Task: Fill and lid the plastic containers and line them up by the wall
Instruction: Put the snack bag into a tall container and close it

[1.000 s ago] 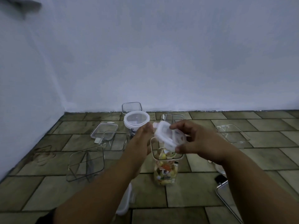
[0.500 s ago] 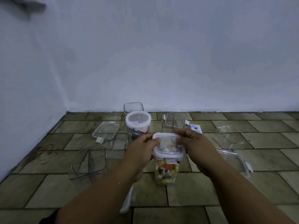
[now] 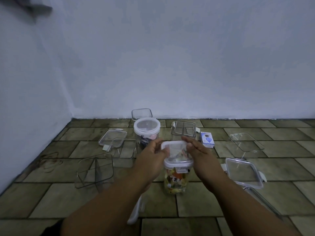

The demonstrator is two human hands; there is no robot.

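A tall clear container [image 3: 175, 182] full of colourful small items stands on the tiled floor in front of me. Its white-rimmed square lid [image 3: 176, 153] sits on top. My left hand [image 3: 153, 156] presses the lid's left side and my right hand [image 3: 197, 150] holds its right side, fingers curled over the far edge. A lidded round container [image 3: 147, 129] with dark and pink contents stands just behind.
Empty clear containers lie around: a divided one [image 3: 94, 172] at left, one [image 3: 183, 130] behind, one [image 3: 141, 114] by the wall [image 3: 170, 57], one [image 3: 245, 143] at right. Loose lids lie at left [image 3: 112, 137] and right [image 3: 242, 172]. A small blue-white box [image 3: 207, 141] lies behind my right hand.
The lid came down from a tilted hold above the container onto its top. Both hands now rest on its sides, pressing lower than half a second ago.
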